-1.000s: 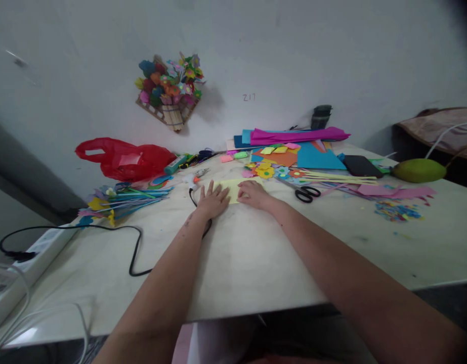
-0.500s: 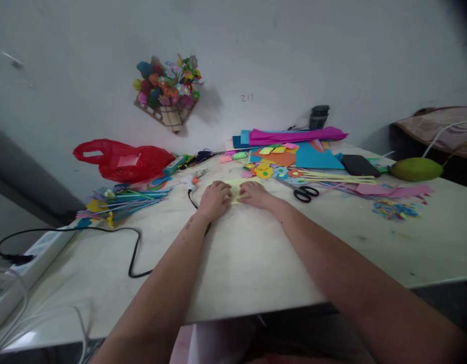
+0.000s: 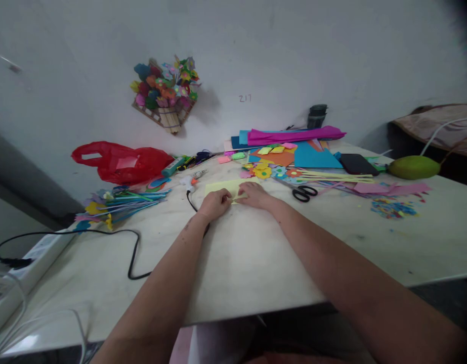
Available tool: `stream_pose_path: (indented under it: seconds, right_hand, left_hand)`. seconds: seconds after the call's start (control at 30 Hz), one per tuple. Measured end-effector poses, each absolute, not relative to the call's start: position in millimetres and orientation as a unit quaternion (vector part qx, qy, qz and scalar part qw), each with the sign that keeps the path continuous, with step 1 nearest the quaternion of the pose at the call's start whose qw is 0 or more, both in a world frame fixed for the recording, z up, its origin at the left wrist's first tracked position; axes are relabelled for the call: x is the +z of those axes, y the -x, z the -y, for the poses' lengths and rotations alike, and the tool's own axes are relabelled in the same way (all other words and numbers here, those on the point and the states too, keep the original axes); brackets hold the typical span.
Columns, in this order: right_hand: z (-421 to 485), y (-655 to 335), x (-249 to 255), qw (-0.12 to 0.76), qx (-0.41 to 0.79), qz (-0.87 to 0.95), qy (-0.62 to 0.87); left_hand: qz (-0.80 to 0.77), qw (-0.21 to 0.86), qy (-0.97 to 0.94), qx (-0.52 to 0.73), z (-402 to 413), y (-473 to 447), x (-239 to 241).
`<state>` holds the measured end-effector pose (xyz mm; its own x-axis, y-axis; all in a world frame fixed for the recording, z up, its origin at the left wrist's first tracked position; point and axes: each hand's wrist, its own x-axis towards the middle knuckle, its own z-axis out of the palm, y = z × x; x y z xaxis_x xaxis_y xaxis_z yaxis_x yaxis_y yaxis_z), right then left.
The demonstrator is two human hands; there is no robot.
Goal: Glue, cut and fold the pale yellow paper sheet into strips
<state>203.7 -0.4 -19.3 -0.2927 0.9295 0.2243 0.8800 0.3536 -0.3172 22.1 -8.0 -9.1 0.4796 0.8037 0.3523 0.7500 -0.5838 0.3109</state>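
A pale yellow sheet of paper (image 3: 222, 186) lies on the white table (image 3: 256, 253) in front of me. My left hand (image 3: 215, 203) is curled, its fingertips pinching the sheet's near edge. My right hand (image 3: 255, 194) rests beside it with bent fingers pressing on the same sheet. The two hands almost touch over the paper. A black cable (image 3: 132, 253) runs past my left wrist.
Black scissors (image 3: 303, 192), paper flowers (image 3: 265, 171) and stacked coloured sheets (image 3: 294, 146) lie beyond my hands. A red plastic bag (image 3: 121, 162) and a bundle of flower stems (image 3: 115, 202) sit left. A phone (image 3: 356, 163), a green fruit (image 3: 414, 167), paper scraps (image 3: 394, 208) lie right. A power strip (image 3: 32, 253) lies far left.
My left hand went from flat and spread on the sheet to curled, pinching its near edge. My right hand stayed on the paper. More of the yellow sheet now shows beyond my fingers.
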Motion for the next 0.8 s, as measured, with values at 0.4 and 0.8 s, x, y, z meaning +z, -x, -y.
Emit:
stream_pose_path:
  seconds: [0.4, 0.8]
  right_hand:
    - [0.0, -200.9, -20.3, 0.201, 0.059, 0.788, 0.579]
    - [-1.2, -195.7, -21.3, 0.201, 0.066, 0.773, 0.599]
  left_hand:
    - [-0.48, 0.098, -0.838, 0.243, 2.6, -21.3, -11.7]
    - [-0.505, 0.131, -0.819, 0.24, 1.5, -22.1, -11.1]
